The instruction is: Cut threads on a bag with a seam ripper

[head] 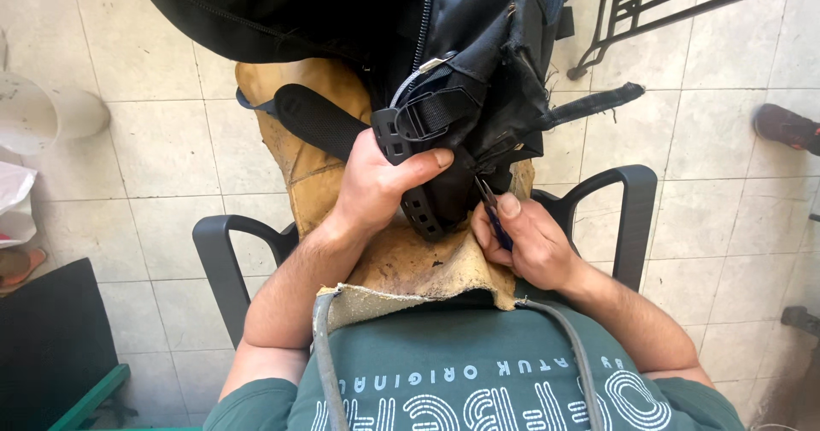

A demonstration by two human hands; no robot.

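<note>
Clearly frayed, the black backpack (461,64) is gripped by the left hand (376,183); the right hand (521,239) clasps pliers (491,209).

Backpack (478,29): black, with grey zipper teeth, upper middle of the frame.
Buckle (431,111): black plastic.
Strap (320,122): black, ribbed weave.
Pliers (495,217): blue handles, dark metal tips.
Apron (410,264): tan leather, stained dark brown.
Chair arms (222,243): dark grey.
Shirt (478,371): green with white print, bottom.
Floor tiles (171,140): pale cream, grey grout.
</note>
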